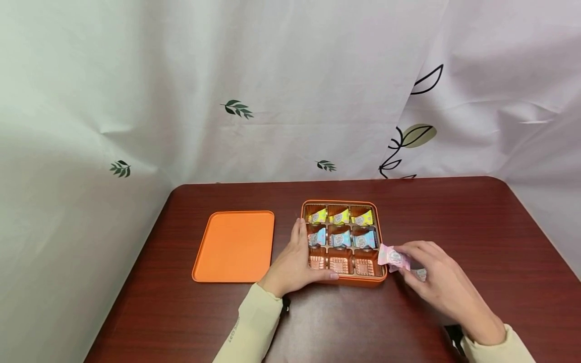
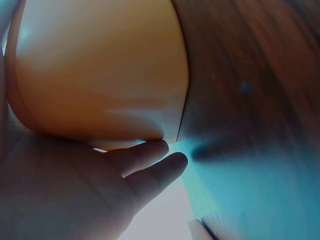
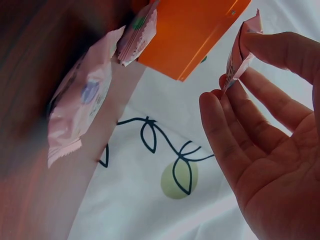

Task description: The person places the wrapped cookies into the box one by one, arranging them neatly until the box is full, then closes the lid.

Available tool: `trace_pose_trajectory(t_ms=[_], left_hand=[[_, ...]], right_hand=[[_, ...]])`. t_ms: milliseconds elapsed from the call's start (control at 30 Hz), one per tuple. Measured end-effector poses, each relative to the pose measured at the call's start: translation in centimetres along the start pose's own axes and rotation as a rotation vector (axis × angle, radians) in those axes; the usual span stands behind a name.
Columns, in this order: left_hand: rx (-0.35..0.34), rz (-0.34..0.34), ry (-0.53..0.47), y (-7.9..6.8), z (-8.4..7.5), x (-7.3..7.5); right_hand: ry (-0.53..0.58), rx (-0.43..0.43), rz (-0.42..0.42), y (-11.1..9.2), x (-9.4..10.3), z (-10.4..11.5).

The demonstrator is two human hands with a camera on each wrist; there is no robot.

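An orange box (image 1: 363, 282) with a bronze compartment tray lies on the table. Yellow wrapped candies (image 1: 339, 217) sit in its back row and blue wrapped candies (image 1: 340, 239) in the middle row; the front row shows ribbed compartment bottoms. Against the box's left side my left hand (image 1: 290, 267) rests with straight fingers, its thumb along the front edge. Just off the box's front right corner, my right hand (image 1: 438, 277) pinches a pink wrapped candy (image 1: 394, 257) between thumb and fingers. Two more pink candies, a nearer one (image 3: 85, 95) and a farther one (image 3: 139, 32), lie on the table below that hand.
An orange lid (image 1: 236, 247) lies flat left of the box. The dark red wooden table (image 1: 476, 222) has rounded far corners. White cloth with leaf prints (image 1: 281, 136) hangs behind and beside it.
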State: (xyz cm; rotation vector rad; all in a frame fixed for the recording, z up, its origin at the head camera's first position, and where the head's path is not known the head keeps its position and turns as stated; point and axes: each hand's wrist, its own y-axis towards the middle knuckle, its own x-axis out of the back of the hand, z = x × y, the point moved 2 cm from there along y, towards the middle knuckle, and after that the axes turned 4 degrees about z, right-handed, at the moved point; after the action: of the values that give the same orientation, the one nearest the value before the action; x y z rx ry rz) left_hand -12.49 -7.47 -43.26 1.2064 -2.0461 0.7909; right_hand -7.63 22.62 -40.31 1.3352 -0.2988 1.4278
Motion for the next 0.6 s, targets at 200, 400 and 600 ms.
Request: trace_pose_trajectory(t_ms=[200,400,600], left_hand=[[-0.001,0.005,-0.012,0.0,0.0,0.0],[0.002,0.003,-0.017,0.0,0.1,-0.1],[0.005,0.002,-0.023,0.0,0.0,0.0]], right_hand=[[-0.004,-0.008,0.028,0.2,-0.2,0.4],[0.002,-0.014,0.063,0.6,-0.4,0.8],[0.009,0.015,0.065,0.9,-0.6,1.1]])
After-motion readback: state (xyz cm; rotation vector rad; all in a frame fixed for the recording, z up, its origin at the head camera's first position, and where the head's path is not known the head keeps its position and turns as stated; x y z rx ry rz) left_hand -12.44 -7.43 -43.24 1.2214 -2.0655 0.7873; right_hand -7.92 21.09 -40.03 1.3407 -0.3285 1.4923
